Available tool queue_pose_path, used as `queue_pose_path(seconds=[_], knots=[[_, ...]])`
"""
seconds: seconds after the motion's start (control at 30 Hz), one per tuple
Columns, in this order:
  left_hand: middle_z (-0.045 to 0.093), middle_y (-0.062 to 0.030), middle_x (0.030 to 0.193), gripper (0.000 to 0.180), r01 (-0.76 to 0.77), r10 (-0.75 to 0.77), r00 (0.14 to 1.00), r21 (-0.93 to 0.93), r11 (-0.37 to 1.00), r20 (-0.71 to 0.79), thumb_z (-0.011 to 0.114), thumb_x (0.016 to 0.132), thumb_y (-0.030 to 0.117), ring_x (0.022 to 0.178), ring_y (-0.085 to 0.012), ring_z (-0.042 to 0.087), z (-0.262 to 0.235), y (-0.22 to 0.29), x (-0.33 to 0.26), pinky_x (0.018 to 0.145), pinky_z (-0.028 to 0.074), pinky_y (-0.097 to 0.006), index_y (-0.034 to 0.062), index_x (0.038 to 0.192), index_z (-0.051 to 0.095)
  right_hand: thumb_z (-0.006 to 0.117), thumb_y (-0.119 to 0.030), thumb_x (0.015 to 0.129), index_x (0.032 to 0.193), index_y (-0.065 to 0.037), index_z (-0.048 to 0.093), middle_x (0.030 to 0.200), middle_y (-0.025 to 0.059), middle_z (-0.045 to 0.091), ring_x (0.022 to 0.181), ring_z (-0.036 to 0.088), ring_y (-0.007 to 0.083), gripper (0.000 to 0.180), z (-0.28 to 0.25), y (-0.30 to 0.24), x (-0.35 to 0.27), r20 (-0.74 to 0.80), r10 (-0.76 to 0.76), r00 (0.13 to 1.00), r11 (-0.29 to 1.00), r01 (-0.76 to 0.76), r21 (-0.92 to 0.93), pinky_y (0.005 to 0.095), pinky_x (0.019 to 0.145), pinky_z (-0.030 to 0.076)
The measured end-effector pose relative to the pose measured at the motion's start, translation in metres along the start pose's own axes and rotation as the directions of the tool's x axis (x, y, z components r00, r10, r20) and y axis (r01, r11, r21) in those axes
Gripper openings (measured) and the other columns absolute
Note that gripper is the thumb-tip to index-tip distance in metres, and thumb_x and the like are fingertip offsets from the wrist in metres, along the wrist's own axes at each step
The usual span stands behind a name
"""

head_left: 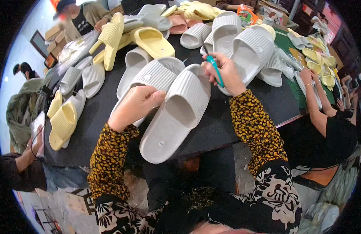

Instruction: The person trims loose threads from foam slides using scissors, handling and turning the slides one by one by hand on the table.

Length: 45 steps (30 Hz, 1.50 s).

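A grey ribbed slide slipper lies slanted before me, its heel jutting over the table's near edge. My left hand is closed, thumb and fingers pinched at the left side of its strap. Behind that hand rests another grey slipper, partly covered. At the front slipper's toe, my right hand is closed around teal-handled scissors, whose dark, narrow tip points away from me. Fingers hide most of the scissors. To the right of this hand, a large grey slipper leans on others.
Yellow slippers and more grey ones are heaped across the dark tabletop. A yellow and grey stack lies left. Clear plastic bags lie near a person at the far left. Another person's arms reach in at right.
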State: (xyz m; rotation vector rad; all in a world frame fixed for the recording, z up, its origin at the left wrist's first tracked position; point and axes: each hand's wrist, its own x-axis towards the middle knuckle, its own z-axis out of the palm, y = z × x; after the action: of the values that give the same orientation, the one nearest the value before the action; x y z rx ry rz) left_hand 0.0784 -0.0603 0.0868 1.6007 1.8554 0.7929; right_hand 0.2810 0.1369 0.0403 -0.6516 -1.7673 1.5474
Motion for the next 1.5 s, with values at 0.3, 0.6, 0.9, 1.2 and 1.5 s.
queue_pose_path(seconds=[0.3,0.6,0.9,1.2,1.5], knots=[[0.062,-0.0013,0.086,0.012,-0.121,0.064,0.991,-0.597,0.793,-0.115,0.061,0.090,0.014,0.072,-0.0045,0.055,0.018,-0.051,0.026,0.064,0.044,-0.018,0.0024,0.090,0.056,0.066,-0.021,0.084,0.111,-0.003,0.056,0.070,0.0010,0.059,0.050,0.052,0.0038,0.034,0.003,-0.001,-0.001,-0.008,0.031,0.999,0.999,-0.031,-0.024,0.0189,0.042,0.040],[0.058,-0.0034,0.105,0.034,-0.276,0.309,0.951,-0.415,0.867,0.013,0.054,0.078,-0.006,0.096,-0.0125,0.056,0.004,-0.056,0.018,0.084,0.045,-0.024,0.0018,0.111,0.061,0.064,-0.021,0.086,0.109,-0.007,0.059,0.069,-0.0019,0.058,0.049,0.049,0.0020,0.027,0.005,-0.004,0.004,-0.056,0.031,0.998,0.996,-0.035,-0.084,0.0170,0.042,0.038],[0.058,-0.0103,0.113,0.017,-0.467,0.466,0.884,0.003,0.884,0.043,0.064,0.078,0.005,0.104,-0.0233,0.056,0.004,-0.060,0.014,0.090,0.045,-0.030,0.0041,0.095,0.065,0.063,-0.018,0.087,0.109,-0.006,0.058,0.069,-0.0019,0.058,0.049,0.049,0.0014,0.026,0.008,-0.004,0.002,-0.061,0.040,0.997,0.992,-0.046,-0.113,0.0171,0.042,0.037],[0.066,-0.0060,0.096,0.013,-0.176,0.212,0.977,-0.524,0.833,0.010,0.056,0.091,0.012,0.081,-0.0085,0.059,-0.008,-0.052,0.009,0.077,0.048,-0.024,0.0004,0.093,0.062,0.063,-0.020,0.088,0.110,-0.005,0.058,0.069,-0.0021,0.058,0.049,0.049,0.0013,0.027,0.004,-0.002,0.003,-0.059,0.028,0.998,0.992,-0.035,-0.120,0.0163,0.043,0.038],[0.059,-0.0088,0.080,0.014,-0.210,0.188,0.975,-0.770,0.603,-0.119,0.052,0.087,0.009,0.072,-0.0161,0.055,-0.007,-0.060,0.012,0.069,0.044,-0.029,-0.0036,0.090,0.058,0.064,-0.021,0.085,0.111,-0.006,0.058,0.070,-0.0014,0.059,0.052,0.051,0.0034,0.031,-0.006,0.004,0.002,-0.024,-0.028,0.999,0.996,0.026,-0.083,0.0191,0.043,0.041]])
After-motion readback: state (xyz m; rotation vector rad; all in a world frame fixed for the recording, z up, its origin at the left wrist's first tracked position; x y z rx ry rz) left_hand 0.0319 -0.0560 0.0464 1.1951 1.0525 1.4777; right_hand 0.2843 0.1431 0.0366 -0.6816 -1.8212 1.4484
